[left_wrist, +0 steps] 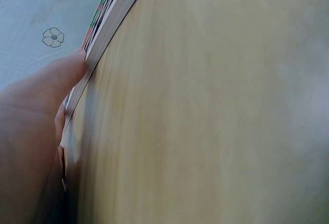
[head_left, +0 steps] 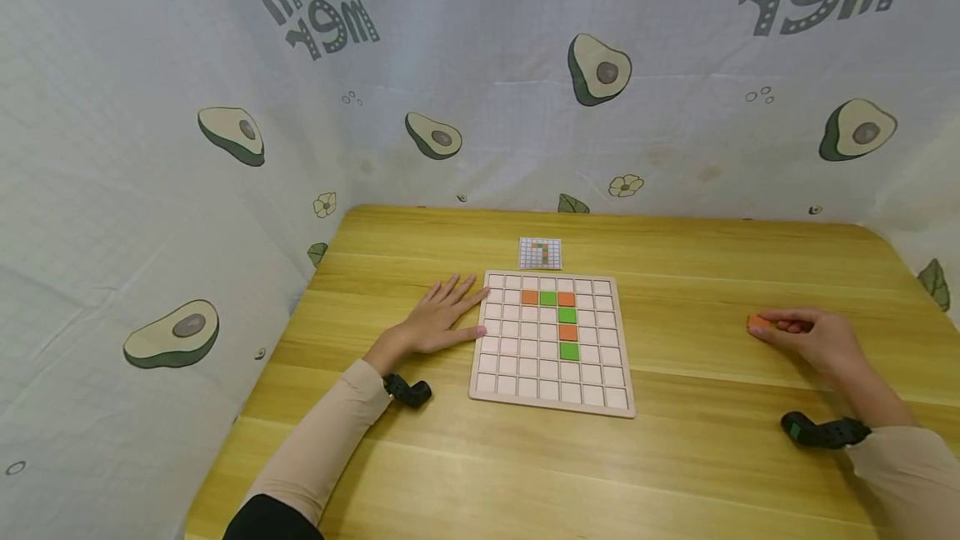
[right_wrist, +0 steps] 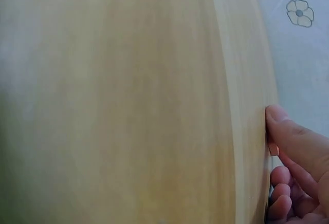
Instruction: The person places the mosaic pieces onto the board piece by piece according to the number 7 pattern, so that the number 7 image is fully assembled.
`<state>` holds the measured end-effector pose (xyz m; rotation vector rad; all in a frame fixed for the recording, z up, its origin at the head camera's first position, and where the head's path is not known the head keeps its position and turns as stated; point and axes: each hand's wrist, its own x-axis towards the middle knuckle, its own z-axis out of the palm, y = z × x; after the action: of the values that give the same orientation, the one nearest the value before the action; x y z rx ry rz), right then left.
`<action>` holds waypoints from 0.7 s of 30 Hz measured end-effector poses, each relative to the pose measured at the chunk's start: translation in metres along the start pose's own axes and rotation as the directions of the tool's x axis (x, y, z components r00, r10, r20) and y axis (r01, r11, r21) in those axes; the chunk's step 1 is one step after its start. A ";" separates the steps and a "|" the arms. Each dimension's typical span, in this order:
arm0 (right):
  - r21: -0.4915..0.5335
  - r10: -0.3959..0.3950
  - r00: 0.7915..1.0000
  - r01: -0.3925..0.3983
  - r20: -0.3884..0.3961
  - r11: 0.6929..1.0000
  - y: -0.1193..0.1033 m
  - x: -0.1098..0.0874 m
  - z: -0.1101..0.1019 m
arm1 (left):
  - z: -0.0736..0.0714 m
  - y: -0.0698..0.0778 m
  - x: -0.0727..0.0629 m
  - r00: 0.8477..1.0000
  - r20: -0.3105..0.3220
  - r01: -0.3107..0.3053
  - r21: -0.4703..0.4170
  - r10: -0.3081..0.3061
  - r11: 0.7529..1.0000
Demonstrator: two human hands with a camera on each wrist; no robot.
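Note:
A square wooden grid board (head_left: 507, 365) with pale cells lies mid-table. Orange and green square tiles fill several cells, forming a short row and a column down from its right end, with a green tile (head_left: 569, 352) lowest. My left hand (head_left: 435, 319) rests on the table at the board's left side, fingers spread, thumb and index fingertip at its edge. In the left wrist view the thumb (left_wrist: 64, 72) touches the board's side (left_wrist: 110, 26). Out on the right, my right hand (head_left: 817, 338) pinches an orange tile (head_left: 757, 322) between thumb and fingers, close over the table.
Behind the board lies a small printed card (head_left: 540, 253) showing a coloured grid pattern. The wooden table (head_left: 697, 473) extends to both sides. A pale curtain (head_left: 510, 40) printed with avocados hangs along its back and left. Dark wrist straps (head_left: 825, 432) circle both wrists.

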<state>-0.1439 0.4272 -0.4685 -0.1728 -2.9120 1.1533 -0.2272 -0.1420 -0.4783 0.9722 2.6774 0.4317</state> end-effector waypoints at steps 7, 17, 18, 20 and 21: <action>-0.026 -0.044 0.999 0.044 -0.019 0.999 0.000 0.001 0.002 | 0.000 -0.001 0.000 1.000 0.003 0.000 0.009 0.000 1.000; 0.001 -0.062 0.997 0.062 -0.048 0.998 -0.011 -0.001 0.001 | 0.000 0.000 -0.001 1.000 -0.010 -0.005 -0.001 0.005 1.000; -0.013 -0.072 0.996 0.071 -0.056 0.997 -0.013 -0.001 0.001 | 0.000 0.000 -0.001 1.000 -0.010 -0.005 -0.001 0.005 1.000; -0.045 -0.086 0.994 0.083 -0.069 0.996 -0.021 -0.002 0.000 | 0.000 0.000 0.000 1.000 -0.010 -0.004 0.001 0.004 1.000; -0.062 -0.095 0.993 0.091 -0.072 0.994 -0.025 -0.003 0.001 | 0.001 0.000 0.000 1.000 -0.010 -0.003 0.002 0.003 1.000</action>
<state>-0.1436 0.4084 -0.4519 -0.0777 -2.8565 1.0266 -0.2270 -0.1421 -0.4789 0.9772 2.6862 0.4354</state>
